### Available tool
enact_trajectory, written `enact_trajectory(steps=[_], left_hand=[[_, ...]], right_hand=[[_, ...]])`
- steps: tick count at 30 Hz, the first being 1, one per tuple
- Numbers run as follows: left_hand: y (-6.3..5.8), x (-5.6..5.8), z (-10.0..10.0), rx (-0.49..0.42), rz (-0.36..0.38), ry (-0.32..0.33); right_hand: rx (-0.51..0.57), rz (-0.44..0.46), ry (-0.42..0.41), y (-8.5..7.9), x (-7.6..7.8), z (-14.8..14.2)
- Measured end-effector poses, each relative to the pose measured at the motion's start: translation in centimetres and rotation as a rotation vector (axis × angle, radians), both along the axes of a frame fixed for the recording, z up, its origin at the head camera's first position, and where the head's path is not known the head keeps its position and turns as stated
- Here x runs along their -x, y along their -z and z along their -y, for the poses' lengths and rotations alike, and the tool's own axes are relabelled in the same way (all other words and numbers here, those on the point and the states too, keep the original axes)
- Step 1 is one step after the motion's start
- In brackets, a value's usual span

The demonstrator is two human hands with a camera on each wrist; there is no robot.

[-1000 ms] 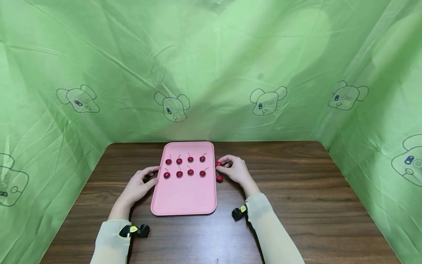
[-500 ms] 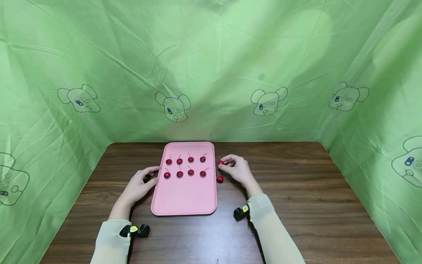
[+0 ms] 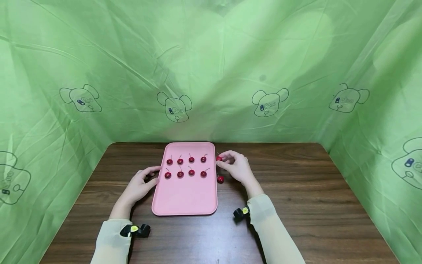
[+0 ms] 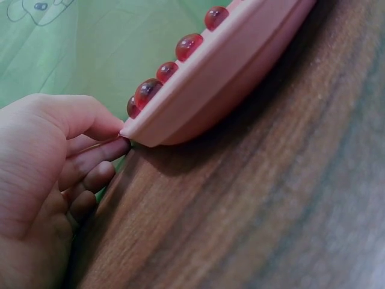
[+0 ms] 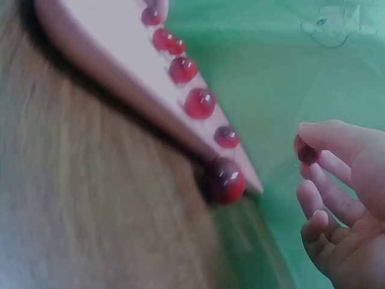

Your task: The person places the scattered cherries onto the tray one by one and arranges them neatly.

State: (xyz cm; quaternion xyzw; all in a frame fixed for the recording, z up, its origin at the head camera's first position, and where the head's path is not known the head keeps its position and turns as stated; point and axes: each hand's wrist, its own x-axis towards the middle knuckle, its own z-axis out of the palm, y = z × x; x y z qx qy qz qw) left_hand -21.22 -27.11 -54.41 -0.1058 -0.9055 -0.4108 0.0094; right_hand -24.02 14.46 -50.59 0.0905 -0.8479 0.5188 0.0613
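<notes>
A pink tray [image 3: 184,198] lies on the table, bearing two rows of red cherries [image 3: 180,174] with thin stems. At its left rim rests my left hand [image 3: 140,185], thumb and index fingertips touching the edge a little apart. In the left wrist view, the left thumb [image 4: 99,123] meets the tray's edge, other fingers loosely bent below. Just beyond the tray's right rim, my right hand [image 3: 234,168] pinches one cherry [image 3: 219,158] between thumb and index finger; the right wrist view shows it raised, partly covered by the thumb. Another cherry [image 3: 220,179] lies on the table below that hand.
The dark wooden table [image 3: 296,205] extends to both sides and in front of the tray. Green fabric [image 3: 211,73] printed with bear heads hangs behind and at both sides. Black wrist cameras [image 3: 240,213] sit on both sleeves.
My right hand has taken hold of the cherry beside the tray and shifted it slightly up and back. The left hand and the tray have stayed in place.
</notes>
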Motion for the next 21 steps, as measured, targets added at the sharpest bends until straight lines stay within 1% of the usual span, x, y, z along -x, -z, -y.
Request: enact_trajectory(steps=[3,5,9,11,13,15,21], left_hand=[[0.0,0.0,0.0,0.002,0.003,-0.002],[0.0,0.1,0.0,-0.001,0.007,-0.005],[0.0,0.1,0.0,-0.009,0.012,-0.008],[0.0,0.1,0.0,-0.008,0.013,-0.006],[0.1,0.1,-0.1,-0.005,0.012,-0.005],[0.1,0.2,-0.1,-0.002,0.012,-0.004],[0.2,0.2,0.1,-0.011,0.011,-0.004]], right_hand=[[0.013,-0.014,-0.003,-0.9,-0.5,0.8],[0.001,-0.034,-0.020,-1.4,-0.9,1.5],[-0.050,-0.081,-0.083,-2.1,-1.7,3.5],[-0.060,-0.085,-0.113,-2.4,-2.2,4.7],[-0.061,-0.071,-0.131,-2.7,-2.8,6.0],[-0.077,-0.057,-0.131,-2.8,-3.4,7.3],[-0.101,0.007,-0.148,-2.8,-4.7,11.1]])
